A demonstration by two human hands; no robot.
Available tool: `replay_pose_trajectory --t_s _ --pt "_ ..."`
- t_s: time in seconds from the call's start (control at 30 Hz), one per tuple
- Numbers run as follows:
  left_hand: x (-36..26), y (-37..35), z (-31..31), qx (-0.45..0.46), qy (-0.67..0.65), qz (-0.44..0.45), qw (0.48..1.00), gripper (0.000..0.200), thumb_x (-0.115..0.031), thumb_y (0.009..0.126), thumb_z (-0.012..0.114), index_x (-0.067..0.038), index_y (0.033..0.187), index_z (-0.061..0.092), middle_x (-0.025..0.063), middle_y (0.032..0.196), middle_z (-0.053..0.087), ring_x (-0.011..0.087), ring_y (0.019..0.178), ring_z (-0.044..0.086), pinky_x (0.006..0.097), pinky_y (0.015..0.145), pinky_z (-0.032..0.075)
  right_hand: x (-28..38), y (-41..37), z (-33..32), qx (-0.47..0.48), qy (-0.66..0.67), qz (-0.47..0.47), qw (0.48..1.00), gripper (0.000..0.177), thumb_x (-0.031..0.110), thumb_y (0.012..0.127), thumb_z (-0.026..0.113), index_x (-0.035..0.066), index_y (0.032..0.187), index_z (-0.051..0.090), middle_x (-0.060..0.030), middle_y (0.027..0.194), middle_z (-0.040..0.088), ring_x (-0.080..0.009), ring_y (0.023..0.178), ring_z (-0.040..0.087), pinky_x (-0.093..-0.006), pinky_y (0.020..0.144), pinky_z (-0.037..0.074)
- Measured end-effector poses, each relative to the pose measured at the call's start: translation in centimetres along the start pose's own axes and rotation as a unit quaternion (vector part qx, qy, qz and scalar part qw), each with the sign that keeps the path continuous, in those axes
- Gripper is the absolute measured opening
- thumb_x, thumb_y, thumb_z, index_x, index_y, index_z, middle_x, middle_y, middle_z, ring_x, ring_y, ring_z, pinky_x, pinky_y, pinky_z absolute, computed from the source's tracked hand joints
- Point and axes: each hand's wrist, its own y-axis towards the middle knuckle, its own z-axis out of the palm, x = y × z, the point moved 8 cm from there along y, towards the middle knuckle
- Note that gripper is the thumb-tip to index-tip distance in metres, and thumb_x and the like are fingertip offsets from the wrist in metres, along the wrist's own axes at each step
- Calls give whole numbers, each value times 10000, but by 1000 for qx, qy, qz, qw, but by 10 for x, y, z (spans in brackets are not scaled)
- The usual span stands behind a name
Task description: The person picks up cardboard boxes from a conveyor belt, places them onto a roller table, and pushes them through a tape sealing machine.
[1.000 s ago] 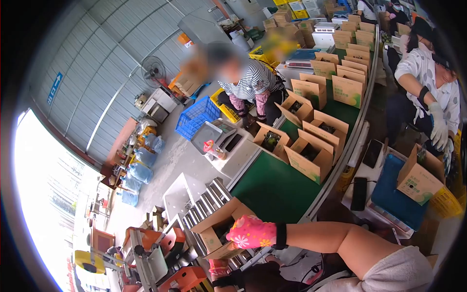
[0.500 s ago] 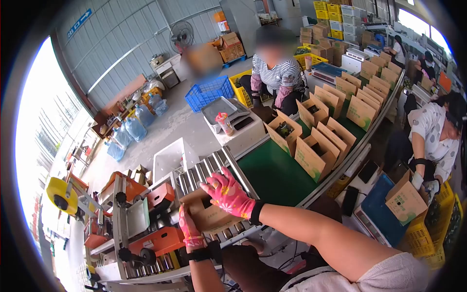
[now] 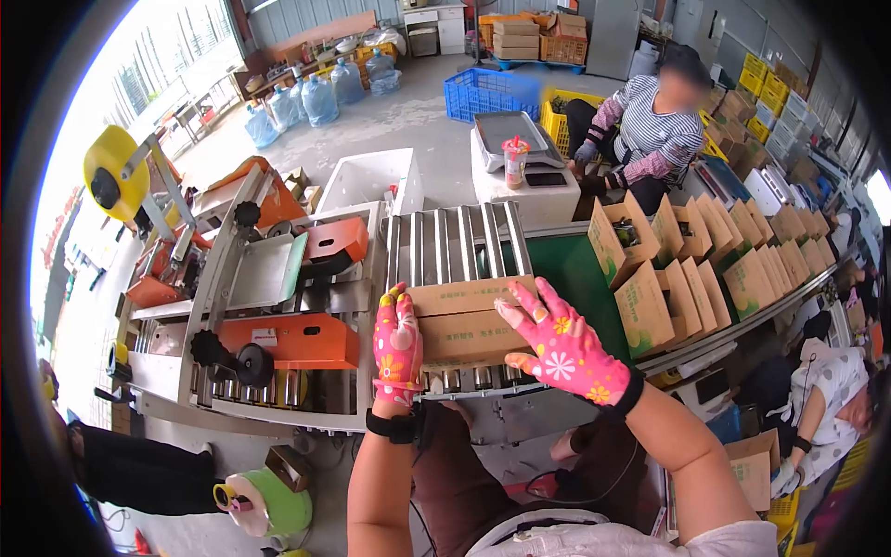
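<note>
A brown carton lies on the metal rollers, its top flaps down with a seam between them and green print on them. My left hand, in a pink flowered glove, rests against the carton's left end, fingers stretched upward. At the right end, my right hand, gloved the same way, has its fingers spread and touches the carton's top and corner. Neither hand's fingers are wrapped round anything. Left of the carton stands a sealing machine with orange housings and black knobs.
A green belt on the right carries several open cartons. Behind the rollers are a white bin and a scale with a drink cup. One co-worker sits behind the belt, another at right.
The view has swung left, showing more of the sealing machine. My right hand has moved from over the carton to its right end, and the carton's top now shows flat flaps.
</note>
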Motion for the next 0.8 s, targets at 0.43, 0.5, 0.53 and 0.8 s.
replay_pose_trajectory --t_s 0.43,0.5,0.53,0.8 --pt "-5 134 -49 -59 632 241 734 310 -194 838 528 -74 1110 617 142 1167 589 329 1170 497 541 1087 219 50 142 76 -23 214 44 976 747 256 780 695 118 1420 335 -194 1498 241 -410 1122 539 -413 751 560" --pt "13 148 -75 -70 658 230 714 387 -178 820 531 -83 1193 572 133 1264 538 327 1231 445 554 1086 219 81 165 80 -2 175 48 983 707 252 805 658 110 1419 337 -206 1502 229 -405 1107 551 -419 719 558" --pt "23 152 -88 -74 644 210 732 438 -167 816 528 -96 1248 541 130 1300 518 321 1246 433 561 1083 215 95 176 85 -6 140 46 989 694 261 808 644 107 1415 347 -215 1499 231 -415 1075 567 -421 681 561" --pt "64 179 -113 20 504 176 845 570 -155 832 534 -126 1389 415 151 1312 510 339 1210 471 470 1019 340 164 228 106 -105 321 5 941 710 258 818 613 72 1434 313 -193 1492 258 -478 1047 542 -443 781 529"
